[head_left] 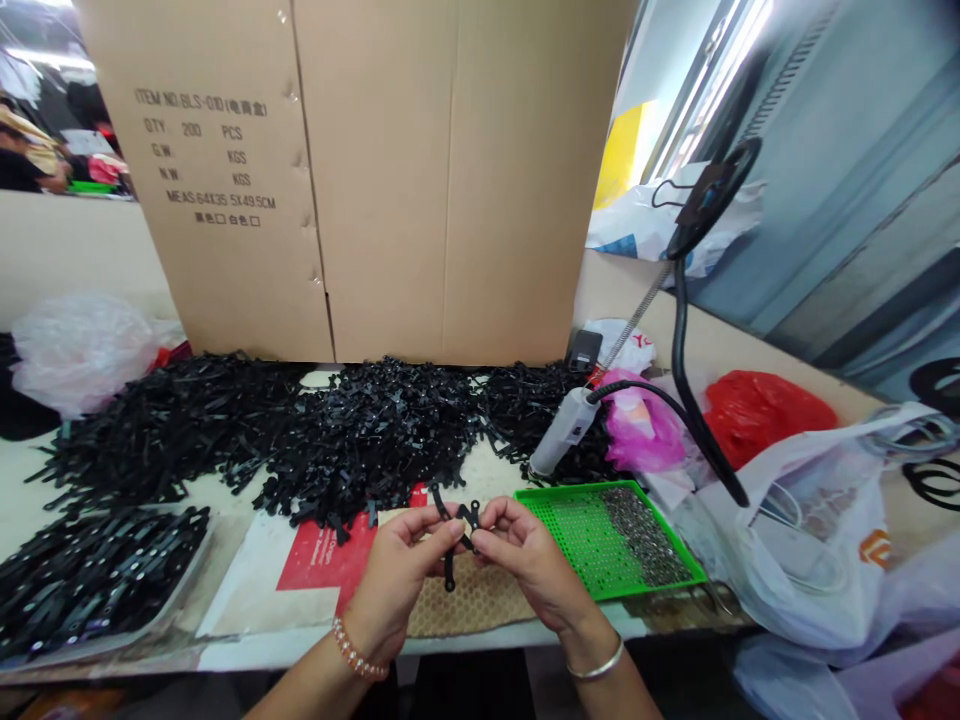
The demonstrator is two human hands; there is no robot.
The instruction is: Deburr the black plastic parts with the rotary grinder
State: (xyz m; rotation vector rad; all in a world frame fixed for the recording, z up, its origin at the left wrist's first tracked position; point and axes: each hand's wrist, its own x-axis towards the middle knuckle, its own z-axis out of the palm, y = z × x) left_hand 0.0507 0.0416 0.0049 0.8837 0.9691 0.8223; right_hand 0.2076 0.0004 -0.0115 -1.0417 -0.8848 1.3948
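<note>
Above a tan honeycomb-textured pad (480,597), both hands are close together in the middle of the bench. My left hand (409,560) pinches a narrow black strip-like part (449,572) that points up and down. In my right hand (521,555) is a second black part (473,512), forked, with a round hole at its end. The two parts meet or cross between my fingertips; whether they are joined I cannot tell. Beyond the hands lies a heap of similar black parts (375,420). Right of them, a green perforated tray (562,530) contains many small metal pieces (649,535).
A large cardboard box (450,200) stands behind the heaps. A grey-white electric screwdriver (562,432) hangs on a spring and black cable at right. A tray of black parts (90,580) sits at left. Plastic bags, including a red one (765,415), crowd the right side.
</note>
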